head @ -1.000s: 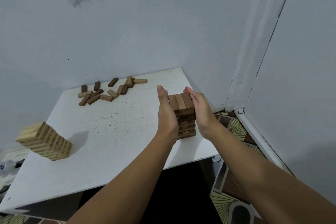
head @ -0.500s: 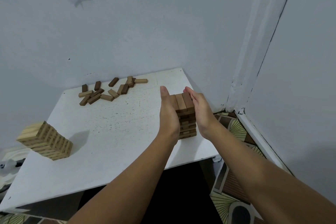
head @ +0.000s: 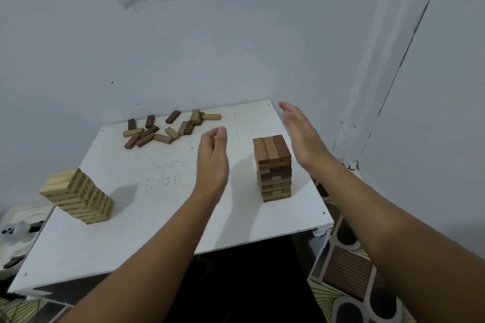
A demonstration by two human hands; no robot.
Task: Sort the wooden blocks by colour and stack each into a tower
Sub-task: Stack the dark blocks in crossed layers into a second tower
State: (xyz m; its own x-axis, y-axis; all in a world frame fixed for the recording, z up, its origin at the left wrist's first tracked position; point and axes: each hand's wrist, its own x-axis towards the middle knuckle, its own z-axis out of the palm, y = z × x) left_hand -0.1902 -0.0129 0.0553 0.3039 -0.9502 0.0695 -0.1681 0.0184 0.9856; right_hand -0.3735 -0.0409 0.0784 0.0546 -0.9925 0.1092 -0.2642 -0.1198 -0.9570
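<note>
**Hands part from the brown tower**

Both hands have drawn away from the brown tower [head: 273, 168], which they were pressing from either side half a second ago; now it stands free on the right part of the white desk [head: 162, 191], near the front edge. That squeeze was most likely meant to true up the layers, and the tower does look fairly square, though a few blocks in the middle courses sit slightly proud.

At the desk's front left stands the pale tower [head: 78, 196], kept well apart from the brown one so the colours stay separate. Its apparent lean may come from the wide lens. Loose blocks [head: 168, 127], brown and lighter mixed, lie scattered near the far edge by the wall, not yet sorted.

Left hand [head: 212, 162] hovers beside the tower, palm facing it, fingers relaxed and loosely curled, holding nothing. Right hand [head: 301, 134] is raised beyond the tower's right side, fingers straight and spread flat, also empty. Neither touches any block.
</note>
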